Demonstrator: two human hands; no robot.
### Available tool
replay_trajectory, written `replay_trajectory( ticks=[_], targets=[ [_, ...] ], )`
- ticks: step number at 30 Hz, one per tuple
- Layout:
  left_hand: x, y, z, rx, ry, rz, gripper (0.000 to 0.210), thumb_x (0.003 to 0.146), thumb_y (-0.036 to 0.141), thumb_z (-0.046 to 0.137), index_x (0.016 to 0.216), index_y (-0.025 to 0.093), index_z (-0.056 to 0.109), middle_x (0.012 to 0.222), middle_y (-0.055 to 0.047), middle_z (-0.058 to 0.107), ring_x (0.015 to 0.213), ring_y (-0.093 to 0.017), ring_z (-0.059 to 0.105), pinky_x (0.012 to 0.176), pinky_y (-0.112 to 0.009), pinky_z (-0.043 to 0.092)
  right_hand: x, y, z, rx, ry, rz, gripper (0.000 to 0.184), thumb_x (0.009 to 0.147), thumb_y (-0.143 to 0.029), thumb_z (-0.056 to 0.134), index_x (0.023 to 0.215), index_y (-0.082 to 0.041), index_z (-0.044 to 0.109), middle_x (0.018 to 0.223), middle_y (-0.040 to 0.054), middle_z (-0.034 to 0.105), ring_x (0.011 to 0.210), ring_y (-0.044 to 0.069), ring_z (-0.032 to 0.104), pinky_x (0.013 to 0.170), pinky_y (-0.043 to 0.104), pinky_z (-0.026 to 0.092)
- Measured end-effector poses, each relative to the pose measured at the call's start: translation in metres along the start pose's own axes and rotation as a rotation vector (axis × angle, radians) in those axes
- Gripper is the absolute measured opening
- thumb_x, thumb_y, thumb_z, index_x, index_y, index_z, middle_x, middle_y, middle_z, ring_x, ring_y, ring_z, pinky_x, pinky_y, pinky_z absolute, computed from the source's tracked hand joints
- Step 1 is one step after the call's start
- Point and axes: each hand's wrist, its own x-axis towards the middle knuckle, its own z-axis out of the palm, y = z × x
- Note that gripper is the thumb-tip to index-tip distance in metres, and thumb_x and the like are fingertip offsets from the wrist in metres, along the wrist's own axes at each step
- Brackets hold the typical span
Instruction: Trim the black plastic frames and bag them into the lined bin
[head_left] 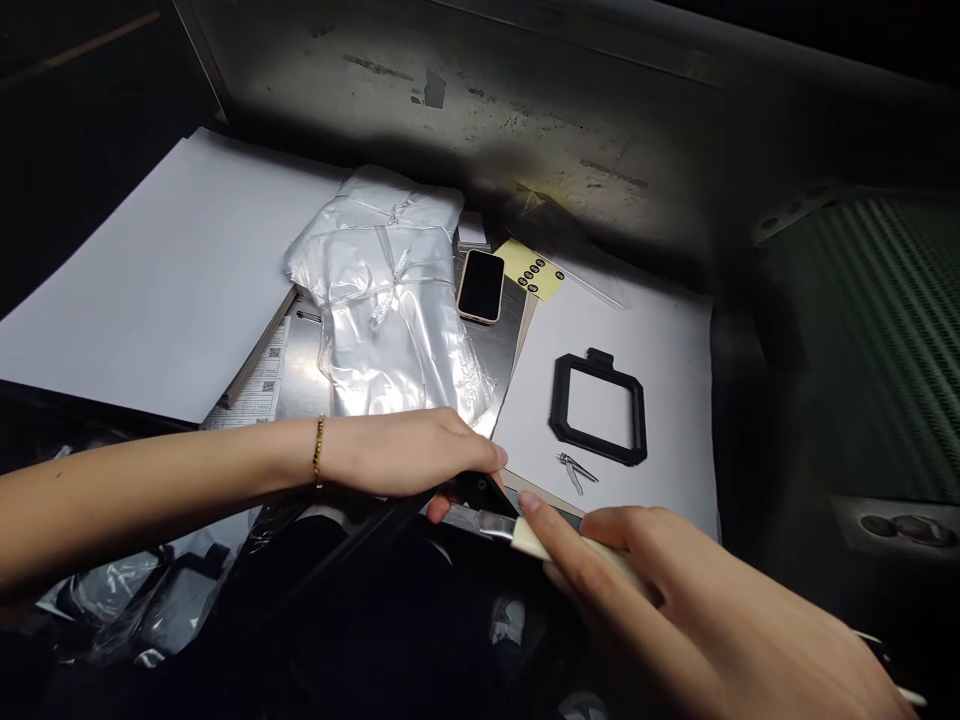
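My left hand [409, 455], with a beaded bracelet at the wrist, is closed on a black plastic part [480, 488]. Most of that part is hidden by the hand or lost against the dark below. In my right hand [675, 590] is a knife [531, 538] with a cream handle, its short metal blade pointing left. The blade lies close under my left fingers, by the black part; whether it touches the part I cannot tell. Beyond my right hand, a black octagonal frame [559, 398] with a small tab lies flat. Nail clippers [574, 470] rest just in front of it.
White card [517, 395] lies under the frame. Clear plastic bags [386, 310] tied in bundles sit mid-table, beside a phone [481, 288] and a yellow sticker sheet [517, 258]. A white sheet stack [165, 270] is at left. Bagged black pieces [180, 600] are lower left. A metal wall [487, 110] stands behind.
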Motion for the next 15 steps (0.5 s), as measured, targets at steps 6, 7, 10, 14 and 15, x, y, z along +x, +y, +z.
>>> replay_trajectory(
  ticks=[6,7,10,14,15],
  targets=[
    [-0.001,0.006,0.001,-0.001,-0.008,0.028,0.033,0.081,0.031,0.031,0.07,0.014,0.057,0.059,0.005,0.045,0.045,-0.006,0.042,0.053,-0.021,0.037,0.001,0.002,0.004,-0.122,-0.015,-0.083,0.045,0.076,-0.013,0.024,0.113,-0.016,0.049,0.062,0.0017,0.05,0.049,0.016,0.049,0.042,0.026,0.037],
    [-0.001,0.007,0.001,0.004,-0.008,0.031,0.033,0.081,0.03,0.031,0.07,0.014,0.057,0.06,0.005,0.045,0.044,-0.006,0.042,0.054,-0.021,0.037,0.001,0.003,0.004,-0.113,-0.033,-0.088,0.046,0.073,-0.012,0.026,0.114,-0.016,0.049,0.062,0.0017,0.05,0.05,0.016,0.049,0.042,0.026,0.037],
    [0.0,0.006,0.001,0.002,-0.009,0.028,0.033,0.081,0.03,0.031,0.071,0.013,0.057,0.063,0.004,0.047,0.044,-0.005,0.042,0.054,-0.021,0.037,0.004,0.004,0.001,-0.072,-0.089,-0.092,0.048,0.07,-0.012,0.031,0.114,-0.016,0.049,0.063,0.0015,0.051,0.052,0.015,0.049,0.042,0.024,0.038],
    [0.002,0.004,0.001,-0.016,0.007,-0.024,0.034,0.08,0.034,0.032,0.07,0.014,0.057,0.049,0.005,0.044,0.043,-0.007,0.041,0.047,-0.02,0.033,0.01,0.002,-0.004,-0.068,-0.142,-0.082,0.047,0.067,-0.007,0.035,0.111,-0.016,0.049,0.061,-0.0004,0.05,0.052,0.014,0.05,0.04,0.022,0.037],
    [0.002,0.003,0.001,-0.015,0.015,-0.034,0.035,0.08,0.036,0.032,0.069,0.014,0.057,0.046,0.005,0.043,0.042,-0.007,0.04,0.046,-0.021,0.033,0.011,0.002,-0.006,-0.065,-0.142,-0.079,0.046,0.067,-0.005,0.035,0.109,-0.017,0.05,0.059,-0.0009,0.049,0.051,0.014,0.049,0.039,0.021,0.035]
  ],
)
